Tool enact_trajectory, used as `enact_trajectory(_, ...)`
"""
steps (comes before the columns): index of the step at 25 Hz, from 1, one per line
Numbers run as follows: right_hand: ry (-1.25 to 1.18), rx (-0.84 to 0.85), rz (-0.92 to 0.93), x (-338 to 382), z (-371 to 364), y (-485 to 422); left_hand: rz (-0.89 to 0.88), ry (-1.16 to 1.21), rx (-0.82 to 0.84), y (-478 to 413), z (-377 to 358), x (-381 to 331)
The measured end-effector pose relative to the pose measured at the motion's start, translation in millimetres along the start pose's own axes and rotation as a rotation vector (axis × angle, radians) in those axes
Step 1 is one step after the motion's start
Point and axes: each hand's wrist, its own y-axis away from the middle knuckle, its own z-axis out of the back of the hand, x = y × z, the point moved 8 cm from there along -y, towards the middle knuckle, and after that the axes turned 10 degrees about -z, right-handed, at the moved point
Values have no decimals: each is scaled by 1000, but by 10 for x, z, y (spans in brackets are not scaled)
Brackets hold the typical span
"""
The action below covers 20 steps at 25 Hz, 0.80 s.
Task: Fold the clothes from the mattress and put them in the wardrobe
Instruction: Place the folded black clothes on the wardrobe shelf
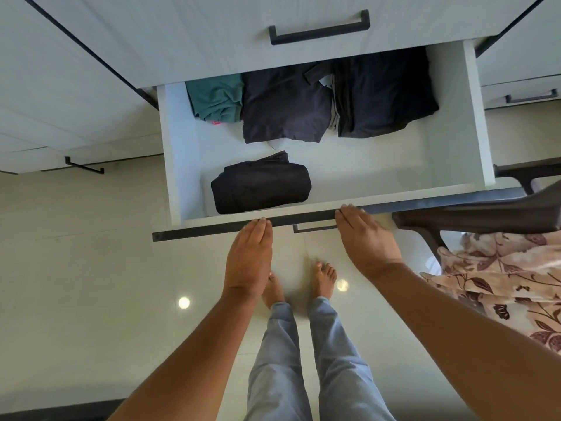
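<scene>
A white wardrobe drawer [446, 123] stands pulled out below me. Inside, a small folded black garment [261, 186] lies near the front left. At the back sit a folded teal garment [217, 98], a folded dark garment [285, 110] and a dark stack [385, 95]. My left hand [249, 259] is flat, fingers together, with its fingertips against the drawer's dark front edge [212, 230]. My right hand [364, 238] is flat too, fingertips on the same edge beside the drawer handle [314, 227]. Neither hand holds anything.
A closed drawer with a black handle [318, 28] sits above the open one. A dark chair [473, 217] stands at the right, with floral cloth [501, 278] below it. Glossy tiled floor [91, 268] lies underfoot, where my bare feet stand.
</scene>
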Motion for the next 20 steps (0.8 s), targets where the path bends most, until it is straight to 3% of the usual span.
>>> enact_trajectory(7,110,234,-9,-13,-317,83,5,13,101,55,-221,60)
enact_trajectory(20,302,215,-87,18,-29,-1220,81,-159,159,-1121,159,507)
